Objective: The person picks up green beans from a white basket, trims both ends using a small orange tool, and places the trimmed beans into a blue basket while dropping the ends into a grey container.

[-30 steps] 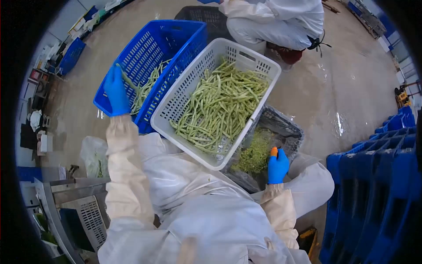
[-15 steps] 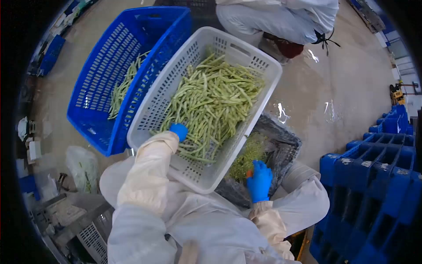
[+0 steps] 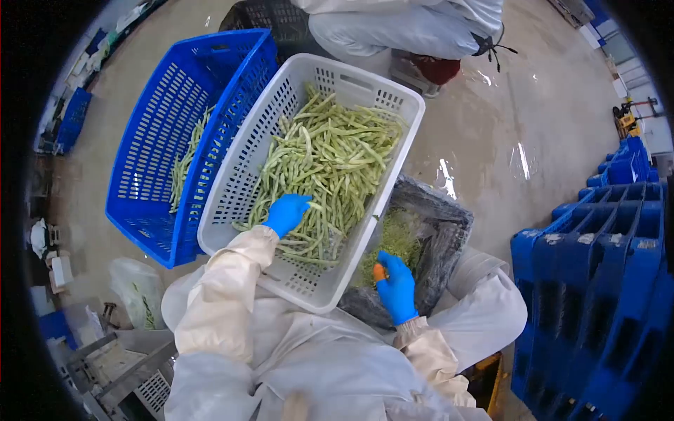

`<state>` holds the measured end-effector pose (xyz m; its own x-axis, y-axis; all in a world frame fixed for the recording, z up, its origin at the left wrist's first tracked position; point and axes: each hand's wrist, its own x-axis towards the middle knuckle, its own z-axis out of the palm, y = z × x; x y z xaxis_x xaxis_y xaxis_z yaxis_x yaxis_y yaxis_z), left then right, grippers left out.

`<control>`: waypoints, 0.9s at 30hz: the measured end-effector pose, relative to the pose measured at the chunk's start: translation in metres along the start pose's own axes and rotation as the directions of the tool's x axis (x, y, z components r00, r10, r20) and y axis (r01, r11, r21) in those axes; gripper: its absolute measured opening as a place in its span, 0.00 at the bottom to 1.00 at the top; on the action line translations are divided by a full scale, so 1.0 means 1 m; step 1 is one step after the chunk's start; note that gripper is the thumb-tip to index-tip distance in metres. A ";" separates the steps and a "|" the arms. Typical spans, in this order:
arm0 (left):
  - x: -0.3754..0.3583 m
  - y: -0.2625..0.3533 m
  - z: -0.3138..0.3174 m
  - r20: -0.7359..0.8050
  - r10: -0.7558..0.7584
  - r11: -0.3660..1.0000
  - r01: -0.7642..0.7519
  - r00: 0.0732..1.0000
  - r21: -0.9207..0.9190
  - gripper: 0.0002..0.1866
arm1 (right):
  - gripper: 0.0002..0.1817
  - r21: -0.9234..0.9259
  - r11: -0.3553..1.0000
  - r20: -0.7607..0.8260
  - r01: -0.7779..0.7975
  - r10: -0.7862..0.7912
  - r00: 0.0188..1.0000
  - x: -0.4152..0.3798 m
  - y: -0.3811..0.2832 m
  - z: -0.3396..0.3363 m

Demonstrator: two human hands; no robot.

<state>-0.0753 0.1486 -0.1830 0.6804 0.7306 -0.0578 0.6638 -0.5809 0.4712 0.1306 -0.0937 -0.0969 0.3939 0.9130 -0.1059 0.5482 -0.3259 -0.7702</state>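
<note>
A white perforated crate [image 3: 235, 184] rests tilted in front of me, holding a heap of green beans [image 3: 337, 151]. My left hand [image 3: 286, 215], in a blue glove, reaches over its near left side, with fingertips closed at a pale bean on the heap. To the right, my gloved right hand [image 3: 397, 288] hovers over a crate lined with dark plastic [image 3: 444, 242]. Its fingers are curled together, and an orange piece [image 3: 380, 271] shows by the thumb; what that is I cannot make out. Small green trimmings [image 3: 401, 238] lie in the lined crate.
A blue crate [image 3: 144, 151] with some beans stands against the white crate's left side. Another person's legs [image 3: 393, 35] are at the far side, near a dark crate [image 3: 270, 21]. Stacked blue pallets [image 3: 590, 281] stand right. A plastic bag [image 3: 137, 291] lies left.
My left hand has moved slightly right and further over the beans. My right hand has shifted left, nearer the white crate. The whole view has shifted a little.
</note>
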 end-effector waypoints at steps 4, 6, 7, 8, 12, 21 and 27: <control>-0.007 0.099 -0.051 -0.051 0.273 0.959 -0.276 0.961 -0.066 0.08 | 0.16 0.368 0.926 -0.024 -0.077 0.093 0.995 -0.005 -0.014 -0.003; -0.021 0.135 -0.055 -0.101 0.318 0.939 -0.328 0.943 -0.108 0.08 | 0.18 0.523 0.852 -0.118 0.020 0.049 0.992 -0.005 -0.017 -0.005; -0.028 0.149 -0.056 -0.155 0.351 0.915 -0.373 0.923 -0.152 0.08 | 0.17 0.498 0.863 -0.161 0.086 -0.006 0.987 -0.005 -0.017 -0.006; -0.034 0.161 -0.056 -0.154 0.360 0.913 -0.382 0.920 -0.144 0.08 | 0.17 0.503 0.860 -0.171 0.092 -0.006 0.985 -0.007 -0.012 -0.006; -0.058 0.190 -0.057 -0.196 0.280 0.912 -0.324 0.940 -0.252 0.09 | 0.15 0.525 0.848 -0.044 0.073 -0.059 0.997 -0.017 -0.012 -0.018; -0.092 0.213 -0.029 -0.213 0.088 0.849 -0.185 0.973 -0.495 0.08 | 0.10 0.415 0.896 -0.164 0.156 -0.095 0.982 -0.030 -0.003 -0.023; -0.084 0.224 -0.006 0.201 -0.229 -0.177 0.163 0.952 -0.971 0.12 | 0.08 0.899 0.435 -0.170 0.050 0.239 0.956 -0.029 -0.001 -0.044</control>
<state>0.0145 -0.0403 -0.0670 0.5585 0.7566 -0.3401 -0.3081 0.5699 0.7618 0.1507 -0.1310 -0.0653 0.6329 0.7533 -0.1790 -0.4046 0.1246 -0.9060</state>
